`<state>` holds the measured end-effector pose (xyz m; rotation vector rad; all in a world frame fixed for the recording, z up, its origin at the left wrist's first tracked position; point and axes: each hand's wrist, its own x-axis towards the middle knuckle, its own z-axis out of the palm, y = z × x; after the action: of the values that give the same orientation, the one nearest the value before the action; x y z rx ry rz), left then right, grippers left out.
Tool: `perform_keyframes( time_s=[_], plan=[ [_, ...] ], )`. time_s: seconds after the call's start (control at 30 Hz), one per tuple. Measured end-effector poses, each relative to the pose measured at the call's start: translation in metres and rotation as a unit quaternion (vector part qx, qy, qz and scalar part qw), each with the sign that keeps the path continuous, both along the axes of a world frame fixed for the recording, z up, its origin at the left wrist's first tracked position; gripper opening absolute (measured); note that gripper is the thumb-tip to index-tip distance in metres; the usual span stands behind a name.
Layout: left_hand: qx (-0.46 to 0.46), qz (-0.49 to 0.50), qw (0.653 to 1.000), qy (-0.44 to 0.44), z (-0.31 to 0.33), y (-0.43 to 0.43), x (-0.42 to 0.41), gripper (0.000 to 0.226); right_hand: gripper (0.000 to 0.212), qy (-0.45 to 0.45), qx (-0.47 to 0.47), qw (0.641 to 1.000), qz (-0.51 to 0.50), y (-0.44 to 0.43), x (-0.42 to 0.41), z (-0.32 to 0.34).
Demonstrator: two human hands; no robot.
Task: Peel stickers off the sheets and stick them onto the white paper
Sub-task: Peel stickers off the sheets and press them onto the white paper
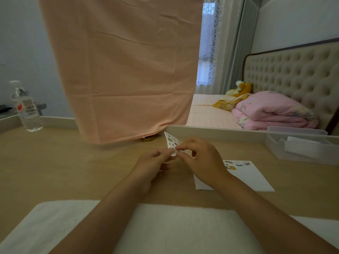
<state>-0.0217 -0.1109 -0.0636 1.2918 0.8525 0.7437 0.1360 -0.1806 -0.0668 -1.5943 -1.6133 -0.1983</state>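
A small sticker sheet (171, 140) with cartoon pictures is held upright above the middle of the wooden desk. My left hand (152, 165) pinches its lower edge. My right hand (200, 158) pinches a sticker on the sheet with thumb and forefinger. The white paper (251, 178) lies flat on the desk to the right of my hands, partly hidden under my right wrist. Several stickers (236, 164) sit along its far edge.
A peach cloth (124, 70) hangs down to the desk behind the sheet, with a gold lid (147, 138) at its foot. A water bottle (26, 107) stands far left. A clear plastic box (302, 143) sits far right. A white towel (165, 228) covers the near edge.
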Motion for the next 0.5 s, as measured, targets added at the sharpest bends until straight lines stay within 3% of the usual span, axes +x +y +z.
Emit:
perform_keyframes(
  time_s=[0.3, 0.5],
  plan=[
    [0.002, -0.007, 1.000, -0.018, -0.0028, -0.0047, 0.0041, 0.017, 0.015, 0.026, 0.027, 0.999, -0.005, 0.0008, -0.0030, -0.0043],
    [0.050, 0.027, 0.998, -0.032, -0.0042, -0.0069, 0.0062, 0.015, 0.014, 0.099, 0.008, 0.995, -0.006, 0.0014, -0.0062, -0.0003]
  ],
)
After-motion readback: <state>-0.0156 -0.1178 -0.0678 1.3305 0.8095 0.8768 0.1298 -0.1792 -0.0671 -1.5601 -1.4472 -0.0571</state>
